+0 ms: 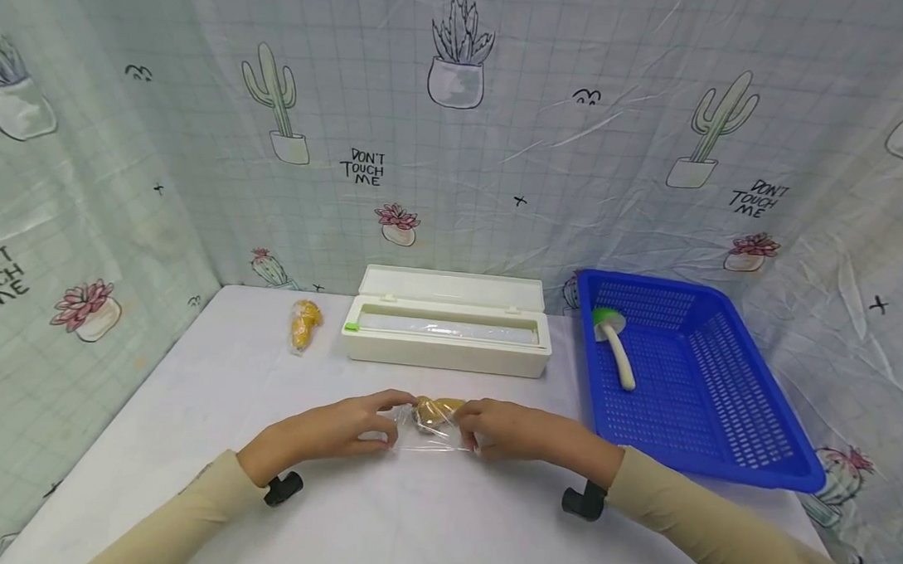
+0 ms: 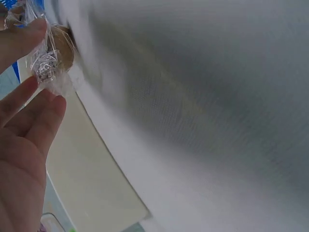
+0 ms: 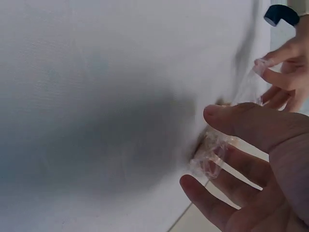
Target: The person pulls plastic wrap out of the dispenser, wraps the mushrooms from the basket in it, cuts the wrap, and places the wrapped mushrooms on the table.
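Note:
A yellow-brown, mushroom-like piece point(image 1: 434, 409) lies on the white table, wrapped in clear cling film point(image 1: 434, 441). My left hand point(image 1: 349, 428) is at the film's left side; the right wrist view shows its thumb and forefinger pinching a gathered film end point(image 3: 260, 66). On the other side my right hand point(image 1: 508, 429) has its fingers bent at the film, thumb on the near side and fingers beyond. Crumpled film point(image 2: 47, 65) bunches around the piece in the left wrist view. Part of the piece is hidden behind my right fingers.
Behind the hands stands a white cling film dispenser point(image 1: 449, 354), lid up, with a film roll inside. Another yellow film-wrapped piece point(image 1: 304, 325) lies to its left. On the right, a blue plastic basket point(image 1: 717, 382) holds a green-capped toy mushroom point(image 1: 619, 354). A patterned curtain surrounds the table.

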The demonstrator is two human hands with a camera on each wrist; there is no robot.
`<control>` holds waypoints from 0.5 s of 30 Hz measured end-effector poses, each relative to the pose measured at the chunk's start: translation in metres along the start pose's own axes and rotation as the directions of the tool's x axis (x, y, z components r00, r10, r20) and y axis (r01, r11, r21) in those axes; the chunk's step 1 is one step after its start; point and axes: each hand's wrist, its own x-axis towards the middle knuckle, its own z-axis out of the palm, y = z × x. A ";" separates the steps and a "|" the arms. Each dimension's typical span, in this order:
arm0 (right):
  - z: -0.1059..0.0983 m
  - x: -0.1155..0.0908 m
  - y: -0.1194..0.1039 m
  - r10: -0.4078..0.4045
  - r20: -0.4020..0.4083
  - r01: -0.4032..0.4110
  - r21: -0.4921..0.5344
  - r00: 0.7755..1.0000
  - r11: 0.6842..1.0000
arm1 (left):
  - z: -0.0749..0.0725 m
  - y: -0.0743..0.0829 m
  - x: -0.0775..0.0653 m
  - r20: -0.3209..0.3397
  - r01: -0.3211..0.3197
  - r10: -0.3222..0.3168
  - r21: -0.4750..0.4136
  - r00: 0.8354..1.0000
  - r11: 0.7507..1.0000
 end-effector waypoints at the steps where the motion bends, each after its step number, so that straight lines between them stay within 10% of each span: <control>1: 0.002 0.000 0.000 0.008 -0.005 -0.008 -0.009 1.000 1.000 | 0.001 0.000 0.001 0.005 0.011 -0.011 0.012 1.000 1.000; 15: 0.013 0.005 0.009 -0.082 -0.133 0.058 -0.173 0.988 0.983 | 0.014 -0.004 0.005 0.045 0.171 -0.170 -0.014 0.984 0.985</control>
